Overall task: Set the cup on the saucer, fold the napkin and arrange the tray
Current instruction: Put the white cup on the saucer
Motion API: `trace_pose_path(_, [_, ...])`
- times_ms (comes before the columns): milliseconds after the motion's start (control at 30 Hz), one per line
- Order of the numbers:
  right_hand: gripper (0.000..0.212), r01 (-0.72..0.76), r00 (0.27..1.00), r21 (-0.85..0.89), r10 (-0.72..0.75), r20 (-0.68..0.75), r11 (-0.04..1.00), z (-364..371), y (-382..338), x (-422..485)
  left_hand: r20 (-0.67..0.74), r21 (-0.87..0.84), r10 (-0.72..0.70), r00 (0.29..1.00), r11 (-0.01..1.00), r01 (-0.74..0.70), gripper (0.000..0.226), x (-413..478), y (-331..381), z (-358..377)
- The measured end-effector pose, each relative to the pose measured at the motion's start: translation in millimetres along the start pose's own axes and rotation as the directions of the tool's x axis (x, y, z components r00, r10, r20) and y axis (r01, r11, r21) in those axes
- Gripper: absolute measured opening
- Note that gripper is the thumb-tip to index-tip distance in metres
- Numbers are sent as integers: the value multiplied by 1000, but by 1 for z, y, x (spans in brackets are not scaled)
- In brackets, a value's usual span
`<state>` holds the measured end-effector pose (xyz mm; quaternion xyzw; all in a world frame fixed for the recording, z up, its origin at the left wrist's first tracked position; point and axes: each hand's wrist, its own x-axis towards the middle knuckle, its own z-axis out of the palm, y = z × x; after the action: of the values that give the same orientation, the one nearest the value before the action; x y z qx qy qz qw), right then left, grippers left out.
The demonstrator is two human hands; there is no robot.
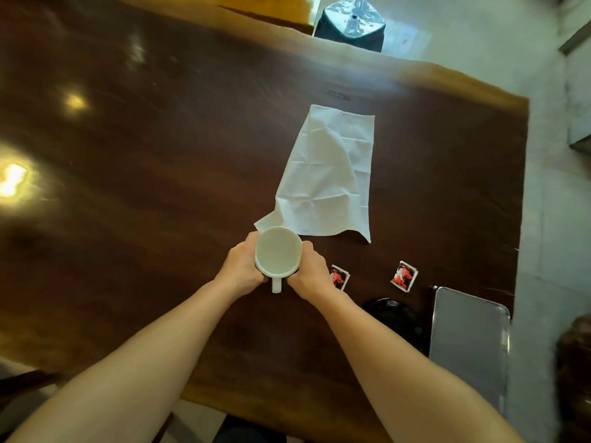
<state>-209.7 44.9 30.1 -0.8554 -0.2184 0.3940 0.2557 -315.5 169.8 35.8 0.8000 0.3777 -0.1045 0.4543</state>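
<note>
A white cup point(277, 254) with its handle pointing toward me is held between both hands above the dark wooden table point(144, 187). My left hand point(243, 266) wraps its left side and my right hand point(309, 272) wraps its right side. A crumpled white napkin point(326, 177) lies loosely spread just beyond the cup. A black saucer point(396, 318) sits to the right of my right forearm. Beside it, at the table's right edge, lies a grey metal tray point(470, 343).
Two red-and-black sachets point(339, 277) point(404, 275) lie on the table right of my right hand. A dark stool point(351, 22) stands beyond the far table edge. The table's right edge runs along a pale floor.
</note>
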Motion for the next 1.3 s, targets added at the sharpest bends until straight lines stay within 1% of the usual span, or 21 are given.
trace_pose_path(167, [77,30,998,46,-32,53,999,-49,37,-50,15,-15,49,999,999,-49,78,-46,47,37])
trace_pose_path(367, [92,68,997,80,-70,27,994,-102,99,-109,55,-59,115,992,992,-112,89,-85,97,97])
trace_pose_path(467, [88,82,997,105,-80,-20,991,-121,128,-131,70,-62,162,984,986,-158,89,-95,117,125])
trace_pose_path(567, [84,61,996,122,-53,-67,991,-132,153,-144,85,-44,204,975,979,-201,85,-100,133,147])
trace_pose_path(733, [90,16,996,132,-4,-86,991,-141,176,-155,105,-11,233,967,972,-233,83,-104,148,168])
trace_pose_path(867, [92,-3,996,164,17,-84,987,-136,190,-158,134,-9,222,966,975,-222,81,-105,148,181])
trace_pose_path(933, [93,-19,997,179,32,-70,984,-130,197,-157,150,-10,195,969,981,-196,83,-103,141,190])
trace_pose_path(1033, [87,-52,997,183,61,-44,982,-118,210,-153,180,0,138,974,990,-140,86,-100,129,204])
trace_pose_path(1200, [92,-124,992,176,129,-16,976,-97,232,-143,228,-6,96,969,995,-97,88,-90,113,226])
trace_pose_path(1300, [88,-156,987,176,160,-14,972,-89,243,-140,254,3,64,965,998,-67,88,-85,106,238])
